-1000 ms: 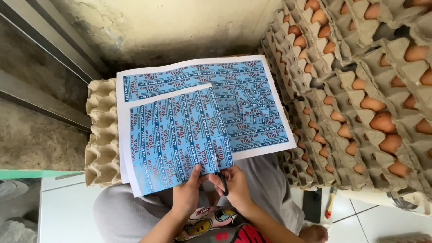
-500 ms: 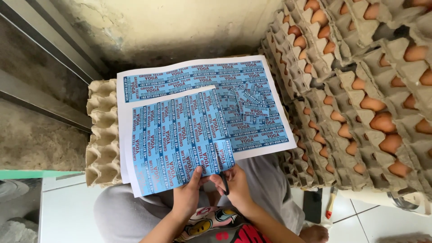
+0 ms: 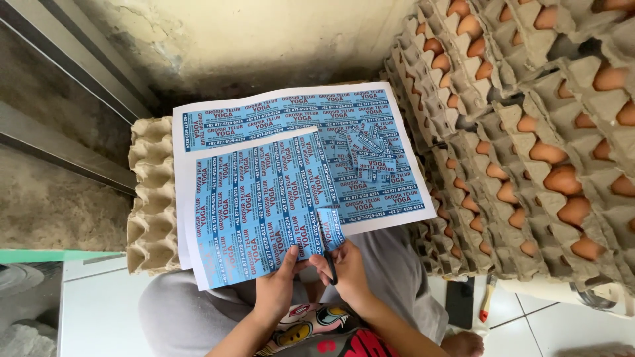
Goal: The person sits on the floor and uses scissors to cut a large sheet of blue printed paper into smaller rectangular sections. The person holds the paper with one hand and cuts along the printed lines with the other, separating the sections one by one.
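Closest to me, my left hand (image 3: 276, 291) pinches the near edge of the blue label sheet (image 3: 254, 208), fingers clamped on the paper. My right hand (image 3: 345, 272) grips black scissors (image 3: 330, 266), fingers closed round the handles, blades at the sheet's near right corner, where a cut strip (image 3: 331, 228) stands partly free. The sheet lies tilted over my lap and an empty egg tray stack (image 3: 152, 192). Beyond it lies a second sheet (image 3: 291, 112) with loose cut labels (image 3: 364, 149) piled on it. Right of that rise stacked trays of brown eggs (image 3: 542, 139).
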